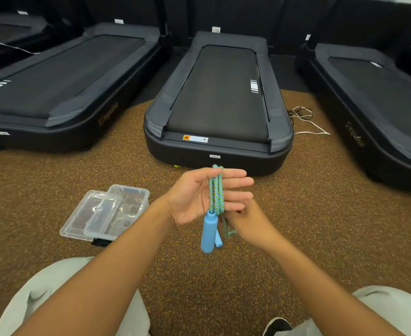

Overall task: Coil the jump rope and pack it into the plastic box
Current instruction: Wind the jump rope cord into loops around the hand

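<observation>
The jump rope (216, 190), a blue-green braided cord, is wound in several loops across the flat fingers of my left hand (194, 197), palm up. Its two blue handles (208, 232) hang down below that hand. My right hand (250, 224) sits just right of and under the loops, fingers pinched on a blurred strand of the rope. The clear plastic box (126, 202) rests on the floor to the left, with its clear lid (90, 217) leaning across it.
Brown speckled carpet (320, 214) covers the floor. A black treadmill (219, 105) stands straight ahead, with others to the left (54, 81) and right (381, 105). Loose cables (303, 117) lie beside the middle treadmill. My knees (42, 294) frame the bottom.
</observation>
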`<state>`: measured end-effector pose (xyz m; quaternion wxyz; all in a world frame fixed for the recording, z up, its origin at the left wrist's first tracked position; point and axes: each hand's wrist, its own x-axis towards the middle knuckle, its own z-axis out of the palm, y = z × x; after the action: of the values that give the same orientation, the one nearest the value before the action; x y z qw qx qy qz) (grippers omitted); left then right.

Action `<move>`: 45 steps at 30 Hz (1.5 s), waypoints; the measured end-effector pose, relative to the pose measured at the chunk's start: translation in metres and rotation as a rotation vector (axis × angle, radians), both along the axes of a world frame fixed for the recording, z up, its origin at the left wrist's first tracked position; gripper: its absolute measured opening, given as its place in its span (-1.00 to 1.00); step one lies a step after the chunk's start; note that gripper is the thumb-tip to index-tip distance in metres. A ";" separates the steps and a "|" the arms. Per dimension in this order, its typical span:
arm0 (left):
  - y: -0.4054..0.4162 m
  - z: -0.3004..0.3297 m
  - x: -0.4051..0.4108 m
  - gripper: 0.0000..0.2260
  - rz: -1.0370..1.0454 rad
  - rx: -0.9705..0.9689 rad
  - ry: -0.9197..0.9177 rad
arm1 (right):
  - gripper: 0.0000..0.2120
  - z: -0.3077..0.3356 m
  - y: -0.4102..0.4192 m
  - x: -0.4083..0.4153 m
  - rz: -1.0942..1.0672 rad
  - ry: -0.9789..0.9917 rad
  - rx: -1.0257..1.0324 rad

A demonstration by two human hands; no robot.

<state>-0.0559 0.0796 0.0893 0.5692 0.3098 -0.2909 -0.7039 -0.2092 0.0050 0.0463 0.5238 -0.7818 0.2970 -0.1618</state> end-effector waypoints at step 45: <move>0.002 -0.003 0.007 -0.51 0.014 0.109 -0.004 | -0.92 0.080 0.008 -0.033 0.168 -0.066 -0.617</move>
<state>-0.0488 0.0811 0.0861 0.5559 0.3439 -0.2512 -0.7139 -0.2424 0.0135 0.1261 0.2830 -0.9199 0.1513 -0.2256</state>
